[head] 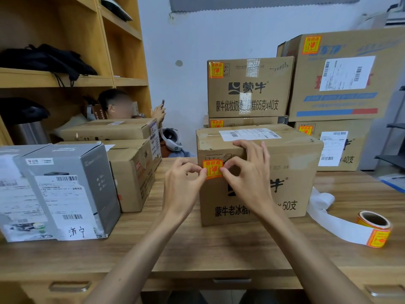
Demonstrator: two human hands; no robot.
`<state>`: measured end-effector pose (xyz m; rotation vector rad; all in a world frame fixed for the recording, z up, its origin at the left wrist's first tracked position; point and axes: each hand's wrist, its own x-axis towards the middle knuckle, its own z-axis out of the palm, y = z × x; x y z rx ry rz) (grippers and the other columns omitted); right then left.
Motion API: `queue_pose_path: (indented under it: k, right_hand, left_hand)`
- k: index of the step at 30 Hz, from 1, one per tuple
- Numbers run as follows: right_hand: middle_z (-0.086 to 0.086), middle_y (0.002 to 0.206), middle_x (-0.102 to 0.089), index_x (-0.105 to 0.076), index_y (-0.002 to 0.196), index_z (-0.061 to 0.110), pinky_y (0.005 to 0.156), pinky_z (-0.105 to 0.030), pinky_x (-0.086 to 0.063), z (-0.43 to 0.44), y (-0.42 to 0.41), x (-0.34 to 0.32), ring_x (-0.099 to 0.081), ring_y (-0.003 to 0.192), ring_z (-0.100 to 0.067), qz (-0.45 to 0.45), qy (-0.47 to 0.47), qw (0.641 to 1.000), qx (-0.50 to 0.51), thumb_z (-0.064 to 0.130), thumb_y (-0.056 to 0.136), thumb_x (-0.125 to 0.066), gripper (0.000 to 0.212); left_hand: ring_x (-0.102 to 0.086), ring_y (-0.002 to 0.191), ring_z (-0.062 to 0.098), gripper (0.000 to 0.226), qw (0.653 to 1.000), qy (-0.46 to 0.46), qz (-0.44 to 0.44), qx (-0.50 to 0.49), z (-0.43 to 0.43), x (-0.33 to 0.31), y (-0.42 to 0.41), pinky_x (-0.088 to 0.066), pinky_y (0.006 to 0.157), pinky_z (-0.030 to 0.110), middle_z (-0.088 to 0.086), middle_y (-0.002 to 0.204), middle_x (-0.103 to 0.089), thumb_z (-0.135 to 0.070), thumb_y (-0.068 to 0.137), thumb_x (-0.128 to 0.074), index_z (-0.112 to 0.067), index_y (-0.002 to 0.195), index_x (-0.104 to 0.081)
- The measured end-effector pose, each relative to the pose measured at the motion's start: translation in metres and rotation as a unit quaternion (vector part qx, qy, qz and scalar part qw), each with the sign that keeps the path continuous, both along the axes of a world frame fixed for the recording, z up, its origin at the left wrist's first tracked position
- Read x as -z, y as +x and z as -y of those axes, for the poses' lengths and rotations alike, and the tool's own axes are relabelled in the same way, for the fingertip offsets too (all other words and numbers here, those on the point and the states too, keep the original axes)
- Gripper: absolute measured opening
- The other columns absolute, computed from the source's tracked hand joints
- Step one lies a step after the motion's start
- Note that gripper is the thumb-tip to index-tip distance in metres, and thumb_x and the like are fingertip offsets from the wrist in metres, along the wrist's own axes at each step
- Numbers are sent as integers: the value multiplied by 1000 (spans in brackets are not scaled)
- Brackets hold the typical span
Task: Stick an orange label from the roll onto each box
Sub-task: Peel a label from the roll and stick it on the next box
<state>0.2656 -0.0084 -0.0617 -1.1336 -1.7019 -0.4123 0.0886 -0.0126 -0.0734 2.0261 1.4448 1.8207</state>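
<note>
With your left hand (184, 183) at nine o'clock and right hand (247, 178) at three pinching the orange label (213, 169) onto the box (295, 185) front's upper-left corner, uneven pressing could crease or skew it.

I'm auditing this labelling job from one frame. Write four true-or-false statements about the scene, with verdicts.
The left hand and right hand pinch the orange label on the front box. True.
The label roll stands on that box. False: it sits on the desk, right of it.
The stacked boxes behind already carry orange labels. True.
The front box's top is bare. False: a white shipping slip lies on it.
</note>
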Motion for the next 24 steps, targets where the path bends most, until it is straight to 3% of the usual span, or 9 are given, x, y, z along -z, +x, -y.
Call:
queue_pose_path:
  k: [5,9,11,14,16,19,24]
  right_hand:
    - [0,128,-56,-56,78,20,122,-45,-12,1,0,-4,-47,128,-20,12,-4,1000,13,33,78,-78,26]
    - [-1,114,-60,-53,96,15,112,-45,-28,1,9,-15,-54,109,-20,16,8,1000,2,43,79,-77,41]
    - [0,115,-61,-57,108,14,110,-42,-28,-3,14,-20,-53,108,-19,41,10,999,3,53,81,-71,50]
    - [4,115,-62,-60,115,19,104,-37,-29,-10,18,-24,-52,108,-19,71,-2,997,5,65,82,-57,56]
    - [5,110,-62,-61,109,21,98,-35,-31,-15,19,-24,-51,104,-19,72,0,997,6,65,83,-54,52]
    - [5,105,-59,-59,102,21,92,-33,-31,-20,17,-25,-48,100,-19,65,0,998,4,63,84,-54,46]
    - [5,107,-56,-57,104,19,89,-32,-31,-22,21,-24,-45,101,-17,82,-4,997,-9,63,83,-58,48]
  left_hand:
    - [-60,87,3,15,1000,-1,-31,-7,-3,-3,-5,-55,74,38,-10,93,-62,-31,87,-78,-21,83,-67]
    - [-63,88,7,50,996,-34,-57,59,-8,-18,-19,-57,73,35,-13,101,-61,-44,86,-77,-35,129,-52]
    - [-62,88,5,62,991,-46,-96,78,-10,-28,-24,-57,75,34,-15,101,-60,-50,86,-75,-42,141,-47]
    - [-61,88,6,51,985,-58,-130,98,-12,-39,-25,-57,79,39,-15,95,-60,-51,86,-73,-39,133,-57]
    - [-62,88,7,45,984,-59,-124,111,-15,-41,-25,-56,76,33,-12,93,-61,-48,87,-73,-36,127,-59]
    - [-60,89,7,37,984,-56,-109,129,-19,-39,-24,-47,71,24,-8,93,-61,-41,89,-74,-31,122,-60]
    - [-62,91,10,41,982,-48,-105,148,-24,-35,-27,-50,73,28,-5,93,-62,-41,89,-75,-32,125,-58]
